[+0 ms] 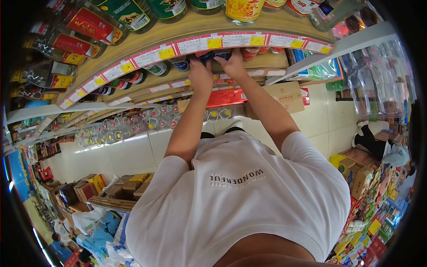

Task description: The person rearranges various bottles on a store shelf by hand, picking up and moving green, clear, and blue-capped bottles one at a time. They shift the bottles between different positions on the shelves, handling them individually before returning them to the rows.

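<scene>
Both my arms reach in under the price-tagged edge of a shelf, onto the level below. My left hand [201, 72] is closed around a dark blue-labelled bottle [205, 56], its thumb toward the middle and its fingertips partly hidden. Just right of it, my right hand [232, 65] grips another dark blue-labelled bottle [223, 54], thumb across its near side. The shelf edge hides the upper part of both. Red-labelled bottles [250, 54] stand right of my right hand. A blue-labelled bottle [181, 63] is left of my left hand.
The shelf edge [195, 45] curves above my hands, with large bottles [243, 10] on top. Below are a cardboard box [281, 99] and clear jugs [155, 116] on the floor. Stacked cartons [122, 187] stand behind me. A person [378, 142] is at far right.
</scene>
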Tool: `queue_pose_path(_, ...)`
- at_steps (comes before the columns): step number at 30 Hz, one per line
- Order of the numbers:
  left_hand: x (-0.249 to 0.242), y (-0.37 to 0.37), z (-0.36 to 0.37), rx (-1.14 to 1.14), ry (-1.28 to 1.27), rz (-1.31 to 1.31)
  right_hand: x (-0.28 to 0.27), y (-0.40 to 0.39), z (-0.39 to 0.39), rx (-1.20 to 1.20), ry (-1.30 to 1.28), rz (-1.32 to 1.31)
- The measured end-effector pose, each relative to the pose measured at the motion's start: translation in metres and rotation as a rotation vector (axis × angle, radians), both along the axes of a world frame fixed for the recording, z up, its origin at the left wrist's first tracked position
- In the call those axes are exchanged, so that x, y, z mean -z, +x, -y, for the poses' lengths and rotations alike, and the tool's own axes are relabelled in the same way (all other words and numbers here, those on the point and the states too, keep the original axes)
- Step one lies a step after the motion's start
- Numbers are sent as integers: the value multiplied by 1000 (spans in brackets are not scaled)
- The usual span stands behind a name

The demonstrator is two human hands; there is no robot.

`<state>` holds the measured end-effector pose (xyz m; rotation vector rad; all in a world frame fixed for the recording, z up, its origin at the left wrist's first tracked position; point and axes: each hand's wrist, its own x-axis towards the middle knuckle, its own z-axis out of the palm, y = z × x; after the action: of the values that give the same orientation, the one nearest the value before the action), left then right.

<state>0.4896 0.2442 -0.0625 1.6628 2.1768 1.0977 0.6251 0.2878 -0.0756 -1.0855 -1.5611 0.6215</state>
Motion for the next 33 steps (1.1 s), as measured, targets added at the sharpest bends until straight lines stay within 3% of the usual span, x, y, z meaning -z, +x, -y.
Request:
queue_pose_path(6, 5, 1, 0, 17, 96, 3, 6, -3, -6, 40, -3, 6)
queue_pose_path(15, -3, 6, 4, -11, -76, 21, 16, 1, -7, 16, -15, 32)
queue_pose_path(20, -3, 10, 8, -24, -1, 87, 8, -4, 1, 97, 5, 112)
queue_pose_path(26, 11, 9, 4, -50, 39, 42, -8, -6, 15, 181, -168, 215)
queue_pose_path(33, 12, 7, 8, -29, 70, 55, -13, -6, 19, 194, -177, 233)
